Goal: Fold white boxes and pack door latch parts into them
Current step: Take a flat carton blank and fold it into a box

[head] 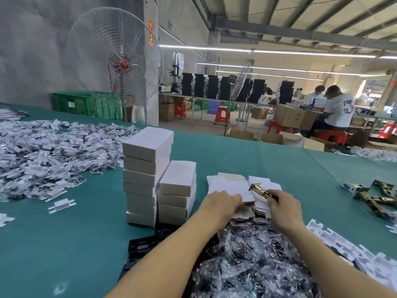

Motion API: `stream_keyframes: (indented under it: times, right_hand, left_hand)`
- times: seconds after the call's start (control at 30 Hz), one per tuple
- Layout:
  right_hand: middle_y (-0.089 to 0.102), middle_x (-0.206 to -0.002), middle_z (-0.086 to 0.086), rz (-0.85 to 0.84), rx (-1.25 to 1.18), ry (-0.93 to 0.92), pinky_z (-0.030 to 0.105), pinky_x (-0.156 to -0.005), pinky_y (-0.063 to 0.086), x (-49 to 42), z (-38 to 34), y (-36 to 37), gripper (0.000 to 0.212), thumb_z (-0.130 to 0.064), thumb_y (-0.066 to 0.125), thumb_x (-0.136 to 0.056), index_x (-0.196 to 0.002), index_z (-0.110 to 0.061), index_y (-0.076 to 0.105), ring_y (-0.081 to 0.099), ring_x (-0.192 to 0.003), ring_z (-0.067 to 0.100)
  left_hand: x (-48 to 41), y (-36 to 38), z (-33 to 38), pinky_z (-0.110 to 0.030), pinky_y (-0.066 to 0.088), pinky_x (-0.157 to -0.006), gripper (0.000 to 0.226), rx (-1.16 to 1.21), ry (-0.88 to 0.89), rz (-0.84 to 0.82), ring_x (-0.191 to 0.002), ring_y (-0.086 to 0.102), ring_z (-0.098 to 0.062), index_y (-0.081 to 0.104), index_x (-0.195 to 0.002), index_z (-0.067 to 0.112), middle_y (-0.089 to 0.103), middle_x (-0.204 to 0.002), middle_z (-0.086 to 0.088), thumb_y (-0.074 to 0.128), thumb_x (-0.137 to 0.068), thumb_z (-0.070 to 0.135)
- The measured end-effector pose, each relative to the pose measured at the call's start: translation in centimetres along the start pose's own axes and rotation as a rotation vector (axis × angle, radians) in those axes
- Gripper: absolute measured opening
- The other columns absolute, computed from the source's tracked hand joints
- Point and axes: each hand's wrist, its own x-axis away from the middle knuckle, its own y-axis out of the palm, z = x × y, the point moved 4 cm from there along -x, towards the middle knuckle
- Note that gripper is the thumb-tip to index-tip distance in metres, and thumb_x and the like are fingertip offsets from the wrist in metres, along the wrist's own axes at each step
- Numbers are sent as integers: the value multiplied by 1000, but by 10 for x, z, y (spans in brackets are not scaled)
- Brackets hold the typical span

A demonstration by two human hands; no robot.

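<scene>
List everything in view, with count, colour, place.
folded boxes: two stacks, white, table centre
flat box blanks: pile, white, right of the stacks
latch part: one, brass, held above the blanks
loose latch parts: several, brass, table's right edge
bagged parts: heap, clear bags, dark contents, nearest camera
small white pieces: large heap, table left
moulded inserts: several, white, near right
black plates: few, left of the bagged heap
table: one, teal
fan: one, white, red hub, behind table
left hand: on the blanks, fingertips hidden
right hand: pinches the latch part

Factory packing floor: long worktables (214,151), stacked cartons (294,118), seated workers (337,110).
</scene>
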Motion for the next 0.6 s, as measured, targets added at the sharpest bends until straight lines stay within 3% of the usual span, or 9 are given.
stream_keyframes:
  times: [0.1, 0.17, 0.3, 0.37, 0.47, 0.53, 0.6]
  right_hand:
    - [69, -88, 10, 71, -126, 93, 32, -61, 36, -3, 5, -1, 28, -9, 50, -99, -119, -15, 70, 54, -69, 23]
    - [66, -79, 6, 88, -165, 113, 31, -56, 36, -5, 7, -2, 28, -9, 51, -99, -118, -16, 71, 51, -62, 20]
    - [68, -78, 1, -13, -126, 45, 31, -56, 40, 1, 4, 5, 32, -8, 52, -97, -119, -22, 72, 54, -62, 20]
    - [69, -77, -2, -78, -122, 8, 30, -56, 41, 2, 0, 10, 31, -12, 55, -97, -116, -29, 72, 54, -60, 19]
    - [72, -89, -5, -120, -94, -28, 33, -64, 48, 2, -4, 12, 27, -21, 59, -98, -115, -38, 71, 59, -71, 19]
    - [73, -88, -8, -152, -81, -48, 31, -66, 49, 2, -6, 13, 25, -26, 62, -96, -113, -43, 71, 62, -73, 14]
    - [71, -73, -12, -191, -56, -58, 25, -53, 43, 4, -8, 15, 26, -27, 64, -94, -110, -47, 70, 59, -55, 2]
  left_hand:
    - [4, 0, -2, -41, 37, -66, 28, 78, -59, 77, -92, 59, -42, 46, -116, 5, 61, -107, -23, 37, -94, -9]
    - [6, 0, -7, -42, 38, -64, 18, 244, -183, 171, -82, 53, -37, 43, -107, 8, 61, -104, -22, 34, -98, -3]
    - [13, 6, -19, -46, 51, -68, 7, 603, -411, 331, -83, 58, -30, 40, -100, 10, 59, -94, -12, 34, -103, 8]
    - [14, 7, -18, -36, 40, -50, 14, 594, -415, 369, -67, 51, -19, 38, -94, 14, 54, -80, -6, 30, -105, 15]
    - [16, 6, -13, -29, 22, -44, 15, 587, -414, 427, -56, 40, -12, 37, -95, 16, 47, -71, -1, 28, -106, 20]
    - [17, 4, -13, -24, 20, -42, 16, 636, -445, 501, -54, 36, -9, 38, -95, 15, 44, -66, 2, 28, -106, 17]
    - [19, -1, -14, -22, 30, -39, 24, 702, -459, 595, -50, 32, -7, 35, -84, 21, 40, -62, 3, 29, -107, 17]
